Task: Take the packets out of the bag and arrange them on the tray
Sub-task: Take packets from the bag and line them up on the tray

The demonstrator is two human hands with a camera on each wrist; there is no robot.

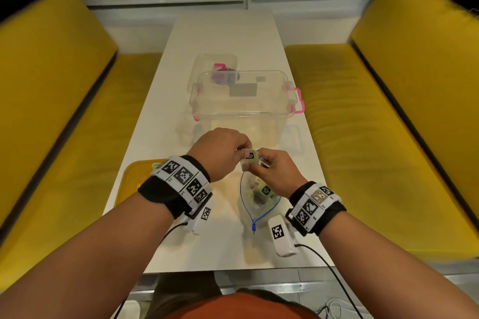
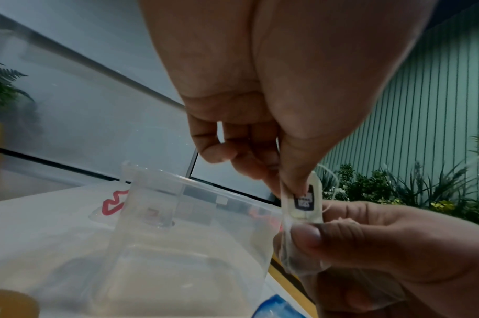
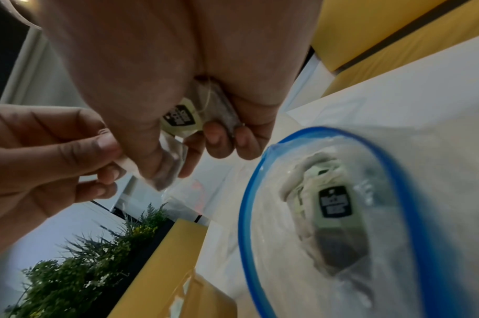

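Above the open mouth of the clear zip bag [image 1: 255,201], both hands hold a small packet [image 1: 249,159] with a black label. My left hand [image 1: 242,153] pinches its top edge between thumb and fingers; the label shows in the left wrist view on the packet [image 2: 304,201]. My right hand [image 1: 255,166] grips the packet's lower part, and in the right wrist view a second labelled packet [image 3: 182,119] sits curled in its palm. More packets lie inside the blue-rimmed bag [image 3: 396,172], one packet [image 3: 334,205] label up. The yellow tray [image 1: 129,184] lies left of my left wrist.
A clear plastic box [image 1: 241,103] with pink handles stands just beyond my hands on the white table [image 1: 223,33]. A smaller clear lidded box [image 1: 215,65] sits behind it. Yellow benches [image 1: 388,111] flank both sides of the table. Cables trail from the wrist cameras.
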